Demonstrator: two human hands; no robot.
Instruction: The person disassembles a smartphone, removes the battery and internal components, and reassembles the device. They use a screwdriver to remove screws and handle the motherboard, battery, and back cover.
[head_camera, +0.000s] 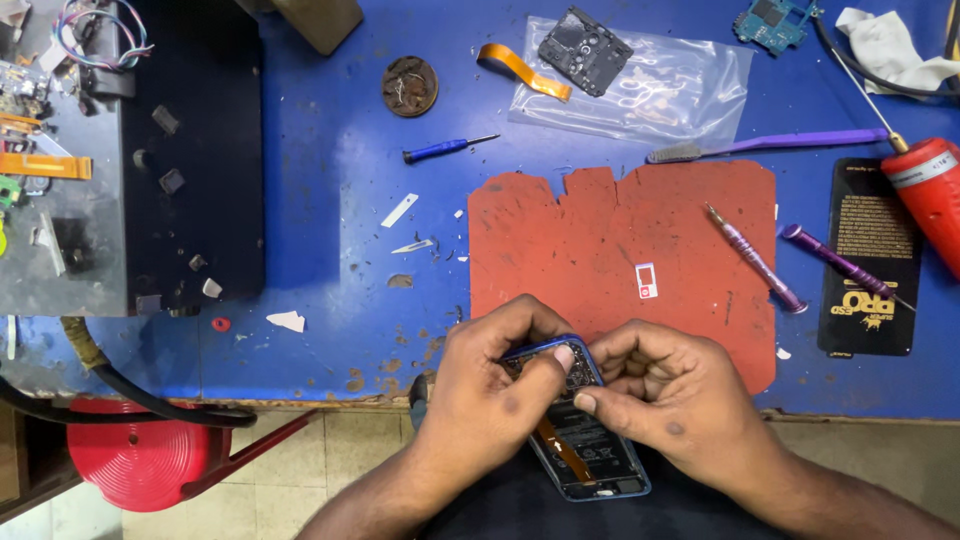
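the opened blue phone (585, 440) sits at the near table edge, back off, orange flex cable showing. my left hand (490, 385) and right hand (665, 390) grip its far end, thumbs pressed on the top corner. beyond lies the red mat (620, 250) with a small sim tray (647, 281), purple screwdrivers (755, 258) to the right.

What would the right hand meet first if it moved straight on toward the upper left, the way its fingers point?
The right hand already touches the opened blue phone; just beyond, it would probably meet the left hand.
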